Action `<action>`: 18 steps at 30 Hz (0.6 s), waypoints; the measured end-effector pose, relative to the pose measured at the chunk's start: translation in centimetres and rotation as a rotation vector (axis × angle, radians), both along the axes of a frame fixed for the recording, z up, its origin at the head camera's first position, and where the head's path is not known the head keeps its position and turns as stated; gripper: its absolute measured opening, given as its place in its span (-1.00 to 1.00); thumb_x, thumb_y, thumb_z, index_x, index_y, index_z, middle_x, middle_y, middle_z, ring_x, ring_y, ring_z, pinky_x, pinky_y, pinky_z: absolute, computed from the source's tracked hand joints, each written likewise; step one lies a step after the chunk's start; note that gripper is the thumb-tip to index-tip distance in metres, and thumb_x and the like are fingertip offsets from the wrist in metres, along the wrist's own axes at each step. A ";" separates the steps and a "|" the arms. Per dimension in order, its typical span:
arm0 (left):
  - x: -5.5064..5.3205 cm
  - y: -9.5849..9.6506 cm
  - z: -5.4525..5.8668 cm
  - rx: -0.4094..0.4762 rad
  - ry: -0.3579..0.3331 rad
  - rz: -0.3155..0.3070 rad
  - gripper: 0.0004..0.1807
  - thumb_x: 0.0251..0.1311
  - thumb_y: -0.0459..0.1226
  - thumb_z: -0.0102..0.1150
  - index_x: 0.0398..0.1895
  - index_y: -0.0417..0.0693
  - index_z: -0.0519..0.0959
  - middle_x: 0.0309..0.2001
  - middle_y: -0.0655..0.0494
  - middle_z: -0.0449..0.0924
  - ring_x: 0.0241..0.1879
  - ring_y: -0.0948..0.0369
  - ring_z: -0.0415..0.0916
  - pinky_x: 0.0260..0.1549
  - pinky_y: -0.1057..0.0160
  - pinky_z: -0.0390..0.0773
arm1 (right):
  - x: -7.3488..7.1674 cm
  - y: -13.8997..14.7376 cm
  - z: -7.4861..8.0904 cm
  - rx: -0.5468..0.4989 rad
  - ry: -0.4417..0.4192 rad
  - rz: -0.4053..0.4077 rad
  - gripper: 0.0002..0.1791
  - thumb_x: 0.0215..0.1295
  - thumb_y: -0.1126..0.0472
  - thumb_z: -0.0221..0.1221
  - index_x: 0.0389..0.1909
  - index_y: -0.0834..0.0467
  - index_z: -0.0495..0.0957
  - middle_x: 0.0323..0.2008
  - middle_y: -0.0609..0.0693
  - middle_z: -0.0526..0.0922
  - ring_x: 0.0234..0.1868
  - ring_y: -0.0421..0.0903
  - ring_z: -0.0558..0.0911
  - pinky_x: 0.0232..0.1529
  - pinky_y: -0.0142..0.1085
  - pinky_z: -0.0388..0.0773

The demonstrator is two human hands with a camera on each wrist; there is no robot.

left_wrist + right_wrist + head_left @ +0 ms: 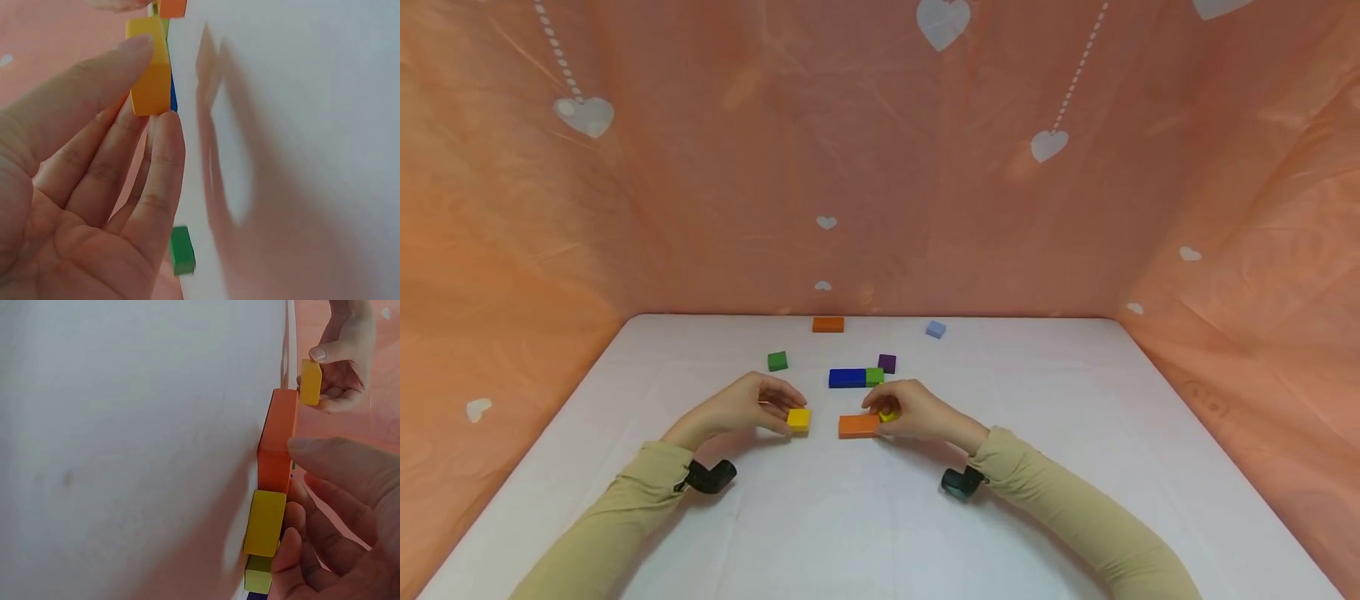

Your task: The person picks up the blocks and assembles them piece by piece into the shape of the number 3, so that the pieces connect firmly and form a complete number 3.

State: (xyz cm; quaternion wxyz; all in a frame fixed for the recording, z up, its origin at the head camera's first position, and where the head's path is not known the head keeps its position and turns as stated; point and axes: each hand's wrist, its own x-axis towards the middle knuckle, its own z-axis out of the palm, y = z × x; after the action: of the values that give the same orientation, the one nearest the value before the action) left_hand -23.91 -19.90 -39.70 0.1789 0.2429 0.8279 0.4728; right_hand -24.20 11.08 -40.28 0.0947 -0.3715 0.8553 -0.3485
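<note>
My left hand (756,407) pinches a yellow block (149,69) between thumb and fingertips, held a little above the white table. To its right, my right hand (917,410) has its thumb on one end of a long orange block (858,427), with fingers curled behind it. A second yellow block (265,524) sits by the orange block's right end, close to the right fingertips and partly hidden by the hand in the head view. Behind the right hand lie a dark blue block (847,378) and a light green block (875,377), end to end.
A green block (777,361) lies behind the left hand, and a purple block (887,363) beyond the light green one. Near the table's (850,533) back edge are another orange block (828,324) and a light blue block (936,329). An orange curtain (880,167) encloses the back and sides.
</note>
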 end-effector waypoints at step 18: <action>-0.9 3.0 -0.8 0.018 -0.002 -0.069 -0.60 -0.10 -0.45 0.46 -0.10 -0.25 0.64 -0.13 -0.03 0.65 -0.24 0.11 0.54 -0.22 0.29 0.60 | -0.1 0.0 0.1 0.011 -0.024 -0.013 -0.66 0.10 0.34 0.36 -0.06 0.21 0.60 -0.20 -0.04 0.63 -0.23 -0.18 0.55 -0.15 -0.40 0.55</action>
State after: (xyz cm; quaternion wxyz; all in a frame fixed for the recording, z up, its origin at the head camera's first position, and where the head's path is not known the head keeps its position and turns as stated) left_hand -24.79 -16.95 -40.52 0.1936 0.2725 0.8145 0.4742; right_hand -24.26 11.04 -40.21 0.1046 -0.3613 0.8583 -0.3490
